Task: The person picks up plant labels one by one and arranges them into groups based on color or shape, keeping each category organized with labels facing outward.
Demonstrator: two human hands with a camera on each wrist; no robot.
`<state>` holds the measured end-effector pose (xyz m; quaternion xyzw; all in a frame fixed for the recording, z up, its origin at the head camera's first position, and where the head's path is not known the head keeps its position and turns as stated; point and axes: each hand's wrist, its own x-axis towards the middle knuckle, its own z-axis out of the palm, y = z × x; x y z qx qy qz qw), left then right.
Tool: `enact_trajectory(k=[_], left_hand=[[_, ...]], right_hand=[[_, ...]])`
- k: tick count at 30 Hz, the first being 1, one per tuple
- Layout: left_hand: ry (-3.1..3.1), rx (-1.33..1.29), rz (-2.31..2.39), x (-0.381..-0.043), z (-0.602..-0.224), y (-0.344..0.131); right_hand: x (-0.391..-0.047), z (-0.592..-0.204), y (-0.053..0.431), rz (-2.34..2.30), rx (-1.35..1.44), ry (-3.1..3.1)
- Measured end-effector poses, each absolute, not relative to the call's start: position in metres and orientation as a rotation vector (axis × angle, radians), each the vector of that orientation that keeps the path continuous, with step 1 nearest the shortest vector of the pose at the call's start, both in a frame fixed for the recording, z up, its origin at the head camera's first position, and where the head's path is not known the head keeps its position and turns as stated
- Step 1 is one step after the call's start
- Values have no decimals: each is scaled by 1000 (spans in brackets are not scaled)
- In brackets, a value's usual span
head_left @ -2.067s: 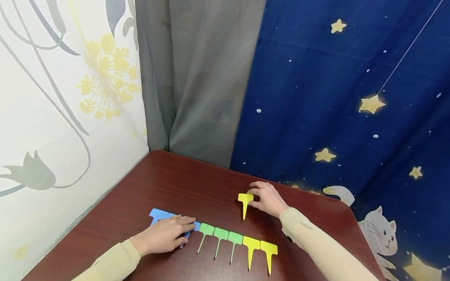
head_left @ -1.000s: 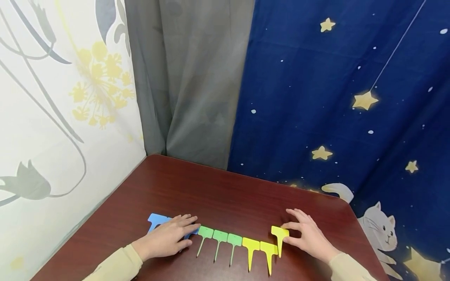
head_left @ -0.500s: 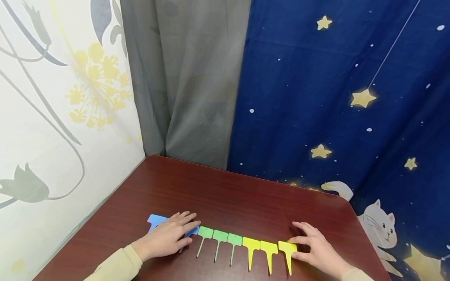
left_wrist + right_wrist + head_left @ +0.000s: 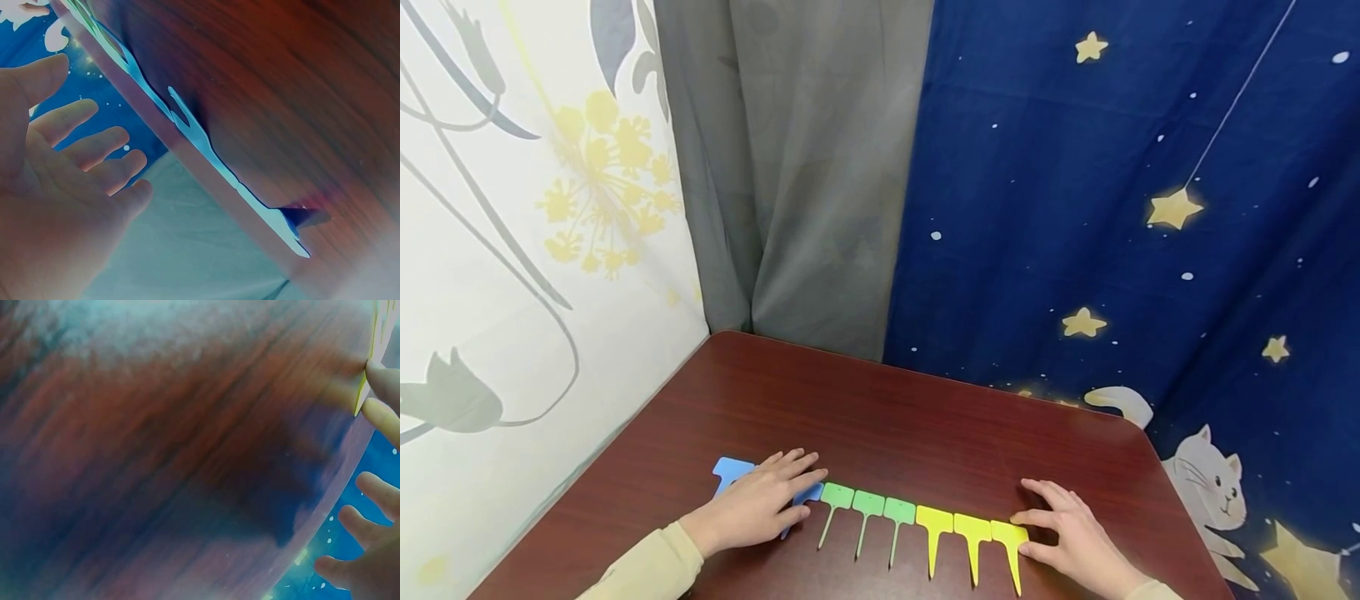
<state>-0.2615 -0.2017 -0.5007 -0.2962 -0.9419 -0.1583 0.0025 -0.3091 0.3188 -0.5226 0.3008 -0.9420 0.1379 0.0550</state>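
Observation:
A row of T-shaped plant labels lies across the table. My left hand (image 4: 760,504), fingers spread and nearly straight, is over the blue labels (image 4: 733,469) at the left end and hides part of them. In the left wrist view the blue labels (image 4: 200,140) show beside the palm. Green labels (image 4: 868,503) come in the middle, then yellow labels (image 4: 935,520). At the right end my right hand (image 4: 1075,533) pinches the head of the last yellow label (image 4: 1009,533) between thumb and index finger, its other fingers spread. That label's edge (image 4: 360,400) shows at the fingertips in the right wrist view.
The dark red-brown table (image 4: 850,400) has rounded far corners. Behind it hang a grey curtain (image 4: 820,183) and a blue starry curtain (image 4: 1037,208). A white patterned curtain (image 4: 550,333) borders the left side.
My right hand has carried the last yellow label from behind the row to its right end, lowered it, then slid it left against its neighbour. The left hand has stayed over the blue labels.

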Motion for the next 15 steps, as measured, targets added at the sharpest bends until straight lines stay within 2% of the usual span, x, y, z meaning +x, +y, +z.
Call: enact_trajectory(k=[10,15], left_hand=[[-2938,-924,-499,-262,-501,-200],[-2927,-883,-499,-264,-495,-202]], right_hand=[[-306,-522,319,414,874,-2848],[-314,-517,304,472,787,-2881]])
